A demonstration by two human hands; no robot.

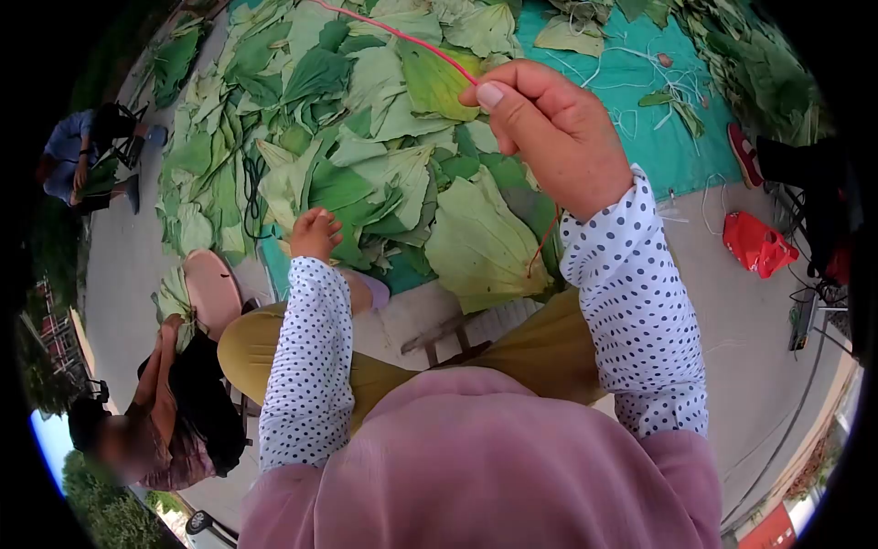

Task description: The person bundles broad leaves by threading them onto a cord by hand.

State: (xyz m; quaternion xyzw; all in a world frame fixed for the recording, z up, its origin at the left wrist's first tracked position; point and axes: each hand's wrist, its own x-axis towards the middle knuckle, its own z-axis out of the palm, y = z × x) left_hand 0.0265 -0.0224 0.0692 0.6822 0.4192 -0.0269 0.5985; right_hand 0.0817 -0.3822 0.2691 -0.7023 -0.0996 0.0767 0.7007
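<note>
My right hand is raised over the leaves, with thumb and forefinger pinched on a thin red cord. From that pinch the cord runs up and left to the top edge of the view. A red strand also shows below the wrist, over a large pale green leaf in front of my knees. My left hand is lower and to the left, beside the broad leaves. Its fingers are curled in, and what they hold, if anything, is hidden.
A green sheet lies under the leaf heap, with white strings on it. A person sits at left with leaves in hand near a pink basin; another person sits farther off. A red bag lies at right.
</note>
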